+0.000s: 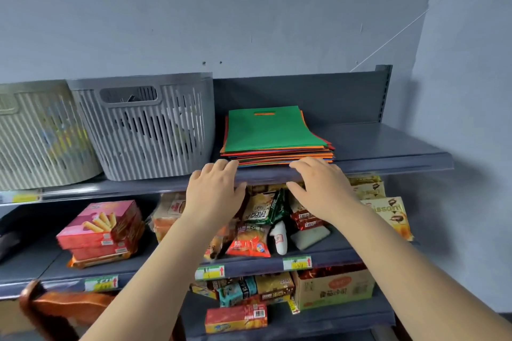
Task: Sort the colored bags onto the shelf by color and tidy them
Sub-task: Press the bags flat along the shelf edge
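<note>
A flat stack of thin fabric bags (277,144), green on top with orange, red and a little blue showing at the edges, lies on the top shelf (388,147) of a dark grey metal shelving unit, right of centre and close to the front lip. The green top bag has a cut-out handle slot at its far end. Both bare hands are raised to the shelf's front edge just below the stack: the left hand (214,191) has its fingers straight and loosely spread, tips at the stack's near left corner, and the right hand (318,188) is likewise spread with fingertips at the near right edge; neither grips anything. Just left of the stack stands a grey slotted plastic basket (144,130) with a handle opening, its contents only dim shapes through the slots. Beside that is a beige ribbed plastic basket (41,135), with something yellow and blue blurred behind its ribs. On the middle shelf sit pink biscuit boxes (102,230) stacked 2 or 3 high, plus loose snack packets (257,227). Lower down, an open cardboard carton (332,288) holds dark red wrapped packets.
</note>
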`<state>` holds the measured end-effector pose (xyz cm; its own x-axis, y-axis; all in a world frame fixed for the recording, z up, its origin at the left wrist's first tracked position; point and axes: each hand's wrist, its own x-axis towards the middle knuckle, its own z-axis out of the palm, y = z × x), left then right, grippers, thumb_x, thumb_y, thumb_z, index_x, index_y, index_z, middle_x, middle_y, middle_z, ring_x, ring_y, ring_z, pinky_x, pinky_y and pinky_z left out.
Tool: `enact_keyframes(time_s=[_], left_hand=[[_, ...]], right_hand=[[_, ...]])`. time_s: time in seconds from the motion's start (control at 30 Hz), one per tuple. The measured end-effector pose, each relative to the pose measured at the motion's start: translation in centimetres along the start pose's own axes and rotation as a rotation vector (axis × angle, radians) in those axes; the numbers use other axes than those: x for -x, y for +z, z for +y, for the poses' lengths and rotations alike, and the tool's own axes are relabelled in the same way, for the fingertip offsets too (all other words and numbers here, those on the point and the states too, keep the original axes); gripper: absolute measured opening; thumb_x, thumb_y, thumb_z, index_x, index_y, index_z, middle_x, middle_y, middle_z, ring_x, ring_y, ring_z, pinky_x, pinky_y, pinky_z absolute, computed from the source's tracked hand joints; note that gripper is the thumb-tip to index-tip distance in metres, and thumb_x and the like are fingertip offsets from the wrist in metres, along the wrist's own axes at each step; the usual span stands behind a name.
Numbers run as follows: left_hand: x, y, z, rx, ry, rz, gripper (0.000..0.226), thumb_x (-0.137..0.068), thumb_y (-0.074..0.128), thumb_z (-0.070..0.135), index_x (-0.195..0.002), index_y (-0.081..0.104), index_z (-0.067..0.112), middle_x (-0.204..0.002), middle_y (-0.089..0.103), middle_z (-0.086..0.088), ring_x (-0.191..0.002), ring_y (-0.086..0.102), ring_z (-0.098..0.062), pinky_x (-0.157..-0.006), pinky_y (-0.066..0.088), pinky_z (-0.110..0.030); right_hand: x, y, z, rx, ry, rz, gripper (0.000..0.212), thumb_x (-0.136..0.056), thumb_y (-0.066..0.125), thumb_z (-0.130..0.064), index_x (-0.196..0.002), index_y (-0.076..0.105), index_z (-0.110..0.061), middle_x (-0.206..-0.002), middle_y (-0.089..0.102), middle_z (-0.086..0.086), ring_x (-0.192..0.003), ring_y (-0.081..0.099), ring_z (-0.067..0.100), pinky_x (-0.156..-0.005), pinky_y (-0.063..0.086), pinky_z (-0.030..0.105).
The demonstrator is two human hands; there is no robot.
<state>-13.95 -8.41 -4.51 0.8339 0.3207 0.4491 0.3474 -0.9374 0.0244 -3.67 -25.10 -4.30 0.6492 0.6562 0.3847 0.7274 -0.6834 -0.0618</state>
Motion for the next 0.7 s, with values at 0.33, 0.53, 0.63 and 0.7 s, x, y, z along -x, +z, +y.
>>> enact_keyframes(time_s=[0.33,0.53,0.63,0.7], left_hand=[[-9.0,4.4,-1.0,0.081,0.055,0.067,0.047,-0.098,0.040,0.040,-0.140,0.039,0.020,-0.140,0.045,0.003,-0.128,0.041,-0.020,-0.103,0.031,-0.034],[-13.6,5.5,-0.4,0.127,0.050,0.051,0.047,-0.098,0.039,0.041,-0.140,0.040,0.021,-0.141,0.045,0.004,-0.127,0.042,-0.019,-0.103,0.030,-0.033],[-15.1,6.4,-0.3,0.148,0.055,0.019,0.045,-0.097,0.041,0.042,-0.137,0.045,0.021,-0.138,0.049,0.005,-0.126,0.044,-0.018,-0.101,0.032,-0.032],[-15.8,6.9,-0.3,0.171,0.058,-0.006,0.044,-0.096,0.043,0.042,-0.134,0.048,0.021,-0.136,0.051,0.004,-0.124,0.046,-0.018,-0.100,0.033,-0.033]], right_hand=[[-9.3,2.4,4.5,-0.100,0.013,0.111,0.040,-0.099,0.040,-0.033,-0.134,0.049,-0.018,-0.139,0.049,-0.003,-0.126,0.043,0.016,-0.099,0.035,0.029],[-13.3,3.2,7.0,-0.123,-0.023,-0.001,0.039,-0.099,0.042,-0.033,-0.136,0.047,-0.022,-0.142,0.046,-0.005,-0.130,0.041,0.015,-0.103,0.035,0.033],[-14.6,3.5,7.9,-0.136,-0.046,-0.106,0.043,-0.097,0.045,-0.039,-0.137,0.046,-0.024,-0.144,0.044,-0.006,-0.130,0.041,0.015,-0.103,0.036,0.031],[-15.2,3.8,8.5,-0.166,-0.057,-0.184,0.045,-0.095,0.047,-0.043,-0.137,0.047,-0.026,-0.145,0.043,-0.008,-0.131,0.041,0.014,-0.103,0.036,0.032]])
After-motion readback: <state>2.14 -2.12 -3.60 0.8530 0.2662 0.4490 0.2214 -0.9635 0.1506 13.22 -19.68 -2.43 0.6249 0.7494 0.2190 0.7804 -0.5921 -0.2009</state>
